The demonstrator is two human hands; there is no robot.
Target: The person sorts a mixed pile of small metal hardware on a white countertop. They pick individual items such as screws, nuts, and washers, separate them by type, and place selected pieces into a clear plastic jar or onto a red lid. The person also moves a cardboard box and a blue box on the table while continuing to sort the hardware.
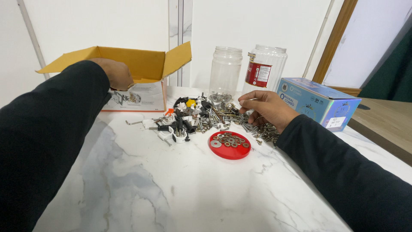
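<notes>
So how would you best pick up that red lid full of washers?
Probably by the rim of the red lid, from the near side, fingers under the edge and kept level. It lies flat and shallow with loose washers inside, and its near edge faces bare marble table.

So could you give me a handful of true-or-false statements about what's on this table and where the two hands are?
1. The red lid holds washers. True.
2. The left hand rests on the blue box. False: it is at the open cardboard box, while the blue box sits at the far right.
3. The right hand is over the pile of screws, fingers pinched together. True.
4. Both clear jars stand upright behind the pile. True: the plain jar and the labelled jar are upright.
5. The table is dark wood. False: its top is white marble pattern.
</notes>
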